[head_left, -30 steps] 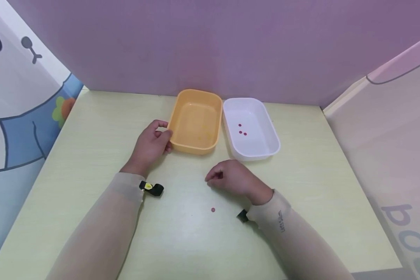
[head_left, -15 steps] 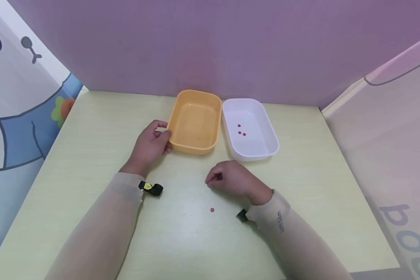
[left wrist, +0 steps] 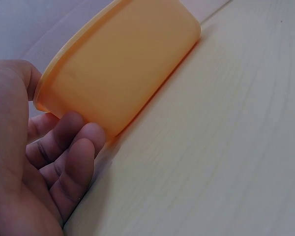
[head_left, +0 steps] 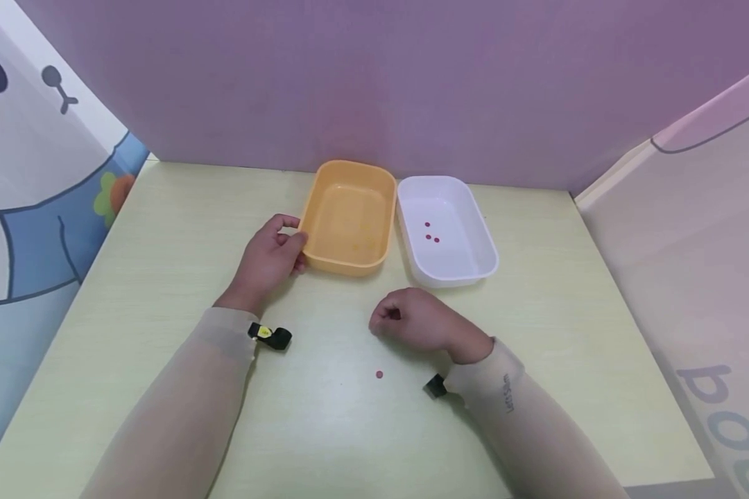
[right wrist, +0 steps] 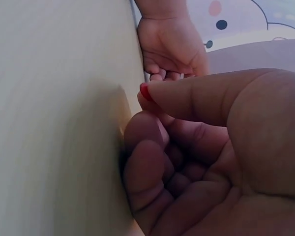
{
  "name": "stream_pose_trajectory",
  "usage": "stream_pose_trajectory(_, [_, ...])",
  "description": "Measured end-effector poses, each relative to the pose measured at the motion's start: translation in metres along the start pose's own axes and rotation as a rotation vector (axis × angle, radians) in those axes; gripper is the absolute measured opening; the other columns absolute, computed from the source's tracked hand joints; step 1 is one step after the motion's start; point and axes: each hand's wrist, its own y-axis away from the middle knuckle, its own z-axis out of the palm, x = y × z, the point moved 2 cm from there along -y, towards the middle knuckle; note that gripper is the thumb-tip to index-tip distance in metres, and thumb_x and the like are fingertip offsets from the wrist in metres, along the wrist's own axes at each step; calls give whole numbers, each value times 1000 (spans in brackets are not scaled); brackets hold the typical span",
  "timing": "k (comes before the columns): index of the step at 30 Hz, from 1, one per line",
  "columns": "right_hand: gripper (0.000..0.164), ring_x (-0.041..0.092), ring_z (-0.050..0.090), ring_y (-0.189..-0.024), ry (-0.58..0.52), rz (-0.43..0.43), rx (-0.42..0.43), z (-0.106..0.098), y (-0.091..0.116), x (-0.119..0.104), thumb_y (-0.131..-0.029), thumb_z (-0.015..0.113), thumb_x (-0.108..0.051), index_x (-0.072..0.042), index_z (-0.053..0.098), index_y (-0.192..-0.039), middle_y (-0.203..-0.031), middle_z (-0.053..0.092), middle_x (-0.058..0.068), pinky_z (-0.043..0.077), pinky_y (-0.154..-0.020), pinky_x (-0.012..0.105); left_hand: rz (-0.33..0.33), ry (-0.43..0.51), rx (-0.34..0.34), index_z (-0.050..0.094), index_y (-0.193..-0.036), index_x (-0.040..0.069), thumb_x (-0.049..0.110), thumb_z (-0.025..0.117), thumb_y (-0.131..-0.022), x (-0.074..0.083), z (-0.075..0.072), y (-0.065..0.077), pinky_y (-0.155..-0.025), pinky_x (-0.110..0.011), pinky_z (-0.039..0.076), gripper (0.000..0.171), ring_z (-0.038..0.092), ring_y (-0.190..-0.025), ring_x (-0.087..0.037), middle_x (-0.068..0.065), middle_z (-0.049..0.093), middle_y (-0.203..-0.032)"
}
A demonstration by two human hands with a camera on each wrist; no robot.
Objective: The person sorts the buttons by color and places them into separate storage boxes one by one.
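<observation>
My left hand [head_left: 267, 258] grips the left rim of an orange plastic container [head_left: 348, 267], thumb at the edge and curled fingertips [left wrist: 80, 160] against its outer wall. Several small yellow discs [head_left: 365, 244] lie inside it. To its right is a white container [head_left: 454, 274] with 3 red discs, one of them the upper disc [head_left: 427, 224]. In front of the white container, my right hand [head_left: 418, 322] is low over the table, pinching a small red disc [right wrist: 145, 91] between thumb and index finger. Another red disc [head_left: 379, 374] lies on the table nearer the body.
Both containers stand near the purple back panel [head_left: 374, 83] at the far edge of the pale table [head_left: 324, 443]. A panel with a cartoon print [head_left: 44, 180] borders the left side, and a light panel [head_left: 693, 242] borders the right. Black straps [head_left: 271, 337] hang at the sleeve cuffs.
My right hand has shifted very slightly to the right and nearer, its fingers drawn in a little more. The left hand, containers and loose disc stay where they were.
</observation>
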Motion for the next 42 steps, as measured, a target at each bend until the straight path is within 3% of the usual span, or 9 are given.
stream_pose_trajectory(13, [19, 16, 67, -95, -91, 38, 27, -2, 3, 3, -106, 72, -15, -28, 84, -99, -97, 80, -12, 56, -87, 33, -7, -7, -7, 59, -144, 22, 39, 62, -113, -1, 0, -1, -75, -35, 67, 35, 77, -83, -27, -12, 76, -101])
stream_pose_trajectory(18, [16, 16, 65, -89, -117, 44, 57, -6, 8, 1, -105, 73, -19, -28, 84, -100, -99, 80, -12, 55, -79, 31, -8, -1, -6, 59, -144, 22, 38, 62, -113, -2, 1, -2, -74, -34, 67, 35, 78, -83, -26, -11, 76, -101])
stream_pose_trajectory(25, [13, 16, 56, -74, -136, 11, 94, -21, 18, -8, -105, 73, -22, -27, 84, -100, -87, 74, -8, 48, -66, 28, -4, -5, -5, 59, -143, 22, 38, 62, -113, -2, 0, -3, -74, -34, 67, 34, 78, -82, -27, -12, 76, -100])
stream_pose_trajectory(32, [14, 21, 63, -84, -166, -2, 139, -37, 27, -18, -106, 70, -23, -28, 82, -100, -92, 75, -6, 54, -75, 32, -8, -16, -3, 59, -145, 22, 38, 62, -114, -1, -2, -3, -75, -34, 67, 35, 78, -84, -27, -11, 76, -101])
stream_pose_trajectory(42, [13, 24, 64, -79, -198, 23, 198, -57, 29, -14, -104, 69, -17, -18, 81, -99, -86, 72, 0, 49, -64, 28, 1, -7, -1, 59, -144, 22, 38, 62, -113, -3, -3, -3, -74, -33, 67, 34, 77, -82, -26, -11, 76, -100])
